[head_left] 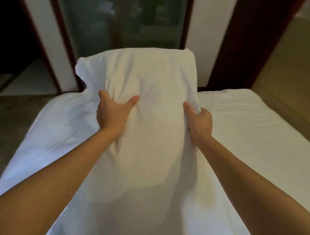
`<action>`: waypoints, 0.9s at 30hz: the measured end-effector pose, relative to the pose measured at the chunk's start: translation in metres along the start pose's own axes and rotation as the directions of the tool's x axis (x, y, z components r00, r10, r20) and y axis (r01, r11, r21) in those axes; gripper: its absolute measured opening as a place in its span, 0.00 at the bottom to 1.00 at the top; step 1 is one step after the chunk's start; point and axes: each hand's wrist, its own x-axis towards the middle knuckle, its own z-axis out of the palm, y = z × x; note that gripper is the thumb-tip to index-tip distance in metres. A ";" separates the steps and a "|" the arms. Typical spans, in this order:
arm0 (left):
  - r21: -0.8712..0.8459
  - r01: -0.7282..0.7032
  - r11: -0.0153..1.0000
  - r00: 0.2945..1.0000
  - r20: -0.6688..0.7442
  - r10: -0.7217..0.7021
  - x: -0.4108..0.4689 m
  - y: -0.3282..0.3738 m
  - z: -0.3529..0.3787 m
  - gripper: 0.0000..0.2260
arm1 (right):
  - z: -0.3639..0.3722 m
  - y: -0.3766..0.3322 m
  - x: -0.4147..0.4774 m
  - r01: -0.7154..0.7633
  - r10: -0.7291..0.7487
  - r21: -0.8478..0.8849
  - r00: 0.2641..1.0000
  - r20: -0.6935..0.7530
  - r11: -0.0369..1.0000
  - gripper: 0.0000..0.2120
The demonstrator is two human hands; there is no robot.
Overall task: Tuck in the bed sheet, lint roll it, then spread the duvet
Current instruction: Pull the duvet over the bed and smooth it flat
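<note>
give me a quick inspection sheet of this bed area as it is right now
surface: bed sheet, white, lightly wrinkled, spread flat
job's things: only the bed sheet in view
clutter: white pillow held up over the sheet
hands: left hand and right hand each grip the pillow, one on each side
cables: nothing seen
surroundings: glass panel in a dark frame ahead, floor at left, beige wall panel at right

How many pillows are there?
1. The pillow is held up over the bed sheet, the left hand gripping its left side and the right hand its right edge. Others could be hidden behind it.
</note>
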 end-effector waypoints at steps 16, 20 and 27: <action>-0.135 -0.139 0.981 0.886 0.425 0.184 -0.148 0.185 0.296 0.32 | -0.351 0.072 0.107 -0.177 0.170 0.021 0.897 -0.407 0.984 0.33; -0.115 -0.154 0.981 0.856 0.481 0.191 -0.154 0.196 0.363 0.32 | -0.382 0.105 0.152 -0.236 0.223 0.020 0.882 -0.416 0.971 0.32; -0.076 -0.110 0.991 0.812 0.568 0.133 -0.142 0.207 0.483 0.28 | -0.417 0.152 0.249 -0.335 0.297 -0.016 0.854 -0.427 0.942 0.30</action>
